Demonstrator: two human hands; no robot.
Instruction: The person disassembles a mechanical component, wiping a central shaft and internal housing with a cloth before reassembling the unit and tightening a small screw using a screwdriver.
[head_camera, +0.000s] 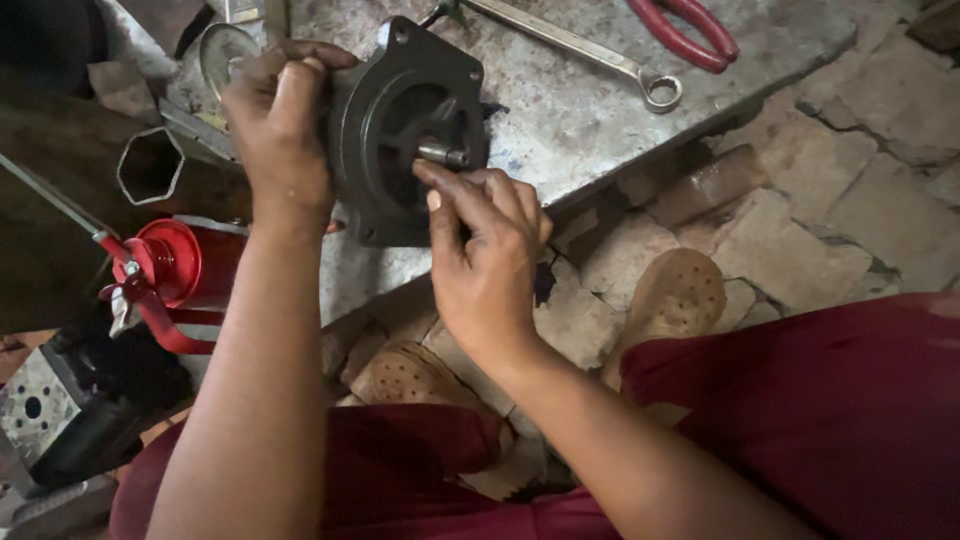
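- Housing (400, 130), a dark round-bored metal casting with a square flange, stands tilted on its edge at the near rim of the grey surface (600, 110).
- Left hand (280, 120) wraps over the housing's left rim; its grip is closed on the casting, with the fingertips hidden behind it.
- Right hand (485, 255) reaches in from below, its thumb and forefinger pinched on the short metal shaft (445, 153) that pokes from the bore.
- Behind the left hand a round shiny metal disc (222, 50) is partly covered and hard to make out.
- Farther back on the surface lie a long spanner (590, 50) and red-handled pliers (690, 30), both cut off by the top edge.
- Left of the housing sit a hollow hexagonal tube (150, 165) and a red can with a lever (175, 265); no label shows on it.
- Below, tan sandals (680, 290) rest on the cracked stone floor (860, 200).
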